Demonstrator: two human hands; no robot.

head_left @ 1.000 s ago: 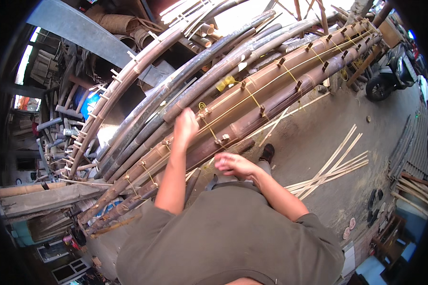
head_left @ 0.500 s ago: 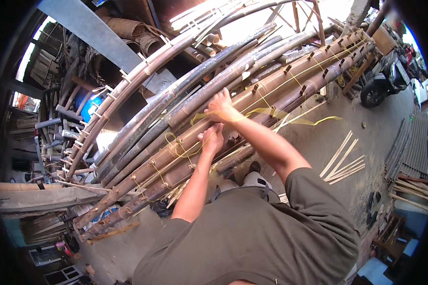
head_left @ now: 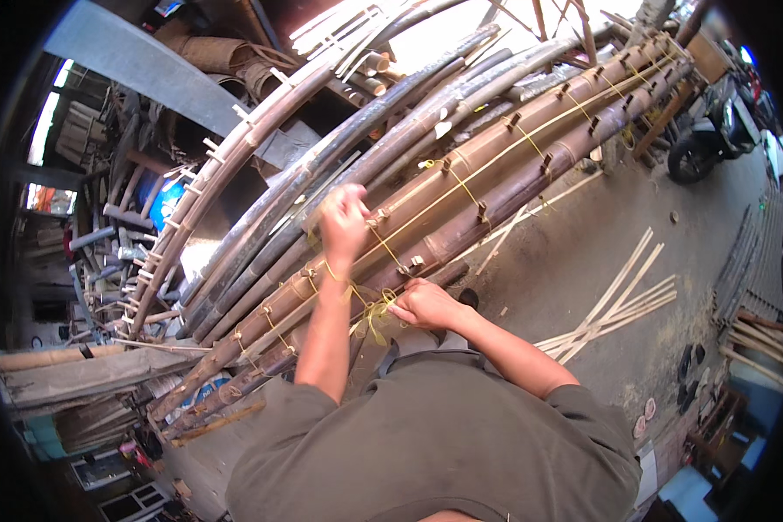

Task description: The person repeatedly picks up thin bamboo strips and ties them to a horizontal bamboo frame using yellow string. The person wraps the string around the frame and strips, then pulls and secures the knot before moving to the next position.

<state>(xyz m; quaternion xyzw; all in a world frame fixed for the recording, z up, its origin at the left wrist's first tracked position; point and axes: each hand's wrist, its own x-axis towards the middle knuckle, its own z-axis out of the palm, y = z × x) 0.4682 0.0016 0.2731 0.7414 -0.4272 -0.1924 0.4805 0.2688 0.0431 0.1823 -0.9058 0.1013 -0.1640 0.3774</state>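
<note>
Two long brown bamboo poles run diagonally before me: a far pole (head_left: 483,148) and a near pole (head_left: 522,190). Short dark pegs stick out of them, and yellow cord (head_left: 387,246) crosses between the two. Over the far pole's outer side, my left hand (head_left: 345,219) is raised and closed, slightly blurred; what its fingers hold is hidden. My right hand (head_left: 431,304) is closed at the near pole's inner edge, pinching a yellow plastic strap (head_left: 376,317) whose loose loops hang to its left.
More curved bamboo poles (head_left: 383,122) lie beyond, beside an arched one with pale pegs (head_left: 244,143). Pale split sticks (head_left: 613,300) lie on the concrete floor at right. A motorbike (head_left: 713,143) stands far right; a grey board (head_left: 139,65) slants at upper left.
My right hand has come from the far pole down to the near pole's inner edge. My left hand has moved up and left, past the far pole. The trailing strap is now bunched in loops.
</note>
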